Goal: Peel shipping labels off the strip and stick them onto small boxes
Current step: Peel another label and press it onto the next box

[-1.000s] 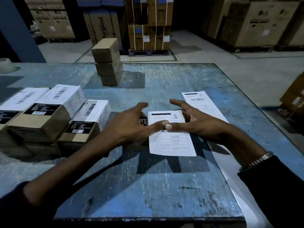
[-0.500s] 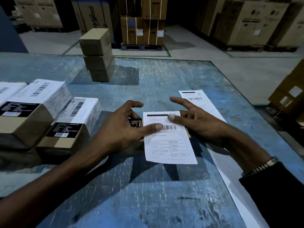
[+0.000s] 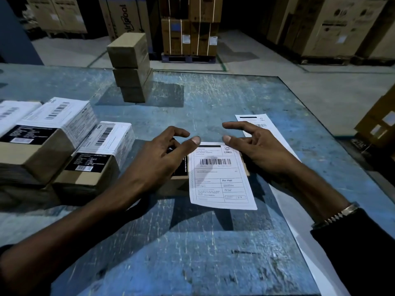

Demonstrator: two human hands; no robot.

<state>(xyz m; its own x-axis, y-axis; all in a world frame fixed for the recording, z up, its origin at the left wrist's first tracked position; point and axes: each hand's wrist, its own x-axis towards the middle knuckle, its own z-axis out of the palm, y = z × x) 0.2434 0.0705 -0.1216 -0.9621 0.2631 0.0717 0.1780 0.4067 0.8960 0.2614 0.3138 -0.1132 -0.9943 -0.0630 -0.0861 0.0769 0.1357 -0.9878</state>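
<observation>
A small brown box sits on the blue table in front of me, with a white shipping label laid over its top. The label's near end overhangs the box. My left hand lies over the box's left part, its thumb tip at the label's far left corner. At the label's far right corner is the thumb of my right hand, with the fingers loosely spread above the table. Neither hand grips anything. The white label strip runs under my right arm, one label showing at its far end.
Three labelled boxes stand at the left. A stack of three plain brown boxes is at the table's far side. Large cartons on pallets stand on the floor beyond, and another carton is at the right.
Both thumbs slid from the label's middle up to its far edge and moved apart. The view shifted slightly and the label stayed flat on the box.
</observation>
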